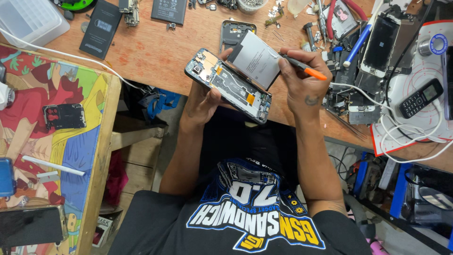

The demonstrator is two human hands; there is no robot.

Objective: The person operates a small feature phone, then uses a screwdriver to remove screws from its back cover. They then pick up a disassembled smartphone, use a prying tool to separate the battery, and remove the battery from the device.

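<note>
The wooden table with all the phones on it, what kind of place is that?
Probably a phone repair bench. The left hand holds an opened phone, the right hand lifts its battery, and loose phone parts litter the wooden table.

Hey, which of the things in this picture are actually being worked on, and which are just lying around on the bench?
In hand:
left hand holds the opened phone
right hand lifts the battery and holds an orange-tipped tool

Lying about:
black keypad phone
white cables
phone frame
spare battery
clear box
</note>
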